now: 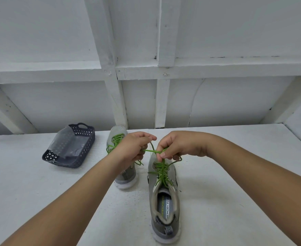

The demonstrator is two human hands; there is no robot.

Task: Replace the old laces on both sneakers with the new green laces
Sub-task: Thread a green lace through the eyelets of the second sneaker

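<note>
White table [234, 174]: the surface that carries every item I list; a white panelled wall rises behind its far edge.

Near sneaker [164, 206]: the landmark for this entry. Grey and white, upright on its sole, long axis running away from me, heel toward me and toe toward the wall. I read "MEMORY FOAM" on the insole. Green lace is threaded up its eyelets.

Far sneaker [118, 139]: left of the near sneaker and a little farther back, apart from it, pointing the same way. It also carries green lacing; my left forearm covers its middle.

Basket [86, 151]: dark, perforated, well left of the near sneaker, beyond the far one, tilted, with a clear plastic bag [66, 146] lying in it.

Left hand [133, 146]: just beyond the near sneaker's toe end, fingers curled, pinching a strand of the green lace.

Right hand [178, 144]: over the near sneaker's forefoot, thumb and fingers pressed together on the lace.

Green lace [161, 170]: crossed up the near sneaker's tongue; its free ends rise to both hands, a taut strand stretched between them, loose loops trailing to either side.
</note>
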